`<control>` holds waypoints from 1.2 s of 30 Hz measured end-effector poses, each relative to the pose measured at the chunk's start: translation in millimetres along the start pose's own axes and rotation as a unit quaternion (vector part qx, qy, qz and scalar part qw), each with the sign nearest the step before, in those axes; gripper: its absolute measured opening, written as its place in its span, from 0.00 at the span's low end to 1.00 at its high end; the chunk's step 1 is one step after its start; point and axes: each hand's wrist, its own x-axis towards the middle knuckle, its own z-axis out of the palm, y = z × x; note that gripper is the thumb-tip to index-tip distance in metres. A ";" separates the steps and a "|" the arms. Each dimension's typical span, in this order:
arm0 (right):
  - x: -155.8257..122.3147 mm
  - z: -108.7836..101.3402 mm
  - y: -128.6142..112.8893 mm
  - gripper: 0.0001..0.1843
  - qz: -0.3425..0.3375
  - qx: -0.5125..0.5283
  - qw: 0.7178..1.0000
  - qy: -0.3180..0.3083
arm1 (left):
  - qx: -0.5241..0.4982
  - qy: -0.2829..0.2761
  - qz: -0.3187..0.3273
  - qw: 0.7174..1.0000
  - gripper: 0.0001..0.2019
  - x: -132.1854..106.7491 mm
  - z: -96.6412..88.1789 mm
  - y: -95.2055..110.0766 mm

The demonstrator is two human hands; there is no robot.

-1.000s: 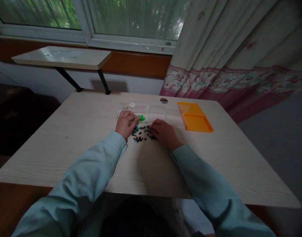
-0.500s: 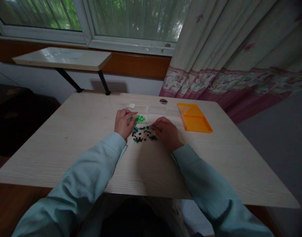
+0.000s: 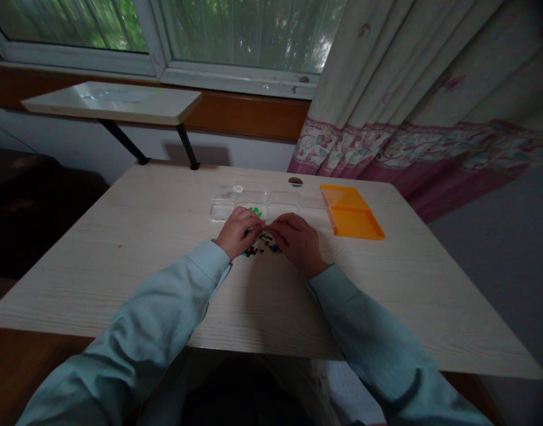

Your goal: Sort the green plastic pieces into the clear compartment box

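Note:
My left hand (image 3: 239,232) and my right hand (image 3: 296,239) meet fingertip to fingertip over a pile of small building bricks (image 3: 252,251) in dark, blue and yellow colours. Both hands are closed in a pinch. Whatever sits between the fingertips is too small to make out. Just beyond the left fingers, bright green pieces (image 3: 256,211) lie in one compartment of a clear plastic tray (image 3: 283,197). Part of the pile and of the green pieces is hidden behind my left hand.
An orange tray (image 3: 355,214) lies to the right, overlapped by the clear tray's end. A round cable hole (image 3: 295,181) is near the back edge of the pale wooden table (image 3: 133,254). A raised shelf (image 3: 115,102) on black legs stands back left, and a curtain (image 3: 342,145) hangs behind.
My left hand has come right, away from beside the green pieces, to meet my right hand over the pile. My right hand has barely moved.

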 end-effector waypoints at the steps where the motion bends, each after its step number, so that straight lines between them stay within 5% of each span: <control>1: -0.1 0.1 -0.6 0.10 -0.001 0.000 1.000 -0.001 | -0.007 0.000 0.001 1.000 0.12 -0.1 0.1 0.1; 9: 0.7 -0.9 9.1 0.09 0.030 -0.013 0.999 -0.010 | 0.009 0.037 -0.014 0.999 0.10 0.1 -4.5 -5.0; 17: -1.3 -7.7 34.7 0.06 0.064 -0.036 0.991 -0.111 | 0.079 0.117 -0.084 0.986 0.12 -1.2 -11.6 -25.5; 36: -2.6 -5.5 35.5 0.07 0.071 -0.073 0.983 -0.152 | 0.072 0.112 -0.091 0.987 0.12 -1.8 -8.2 -27.5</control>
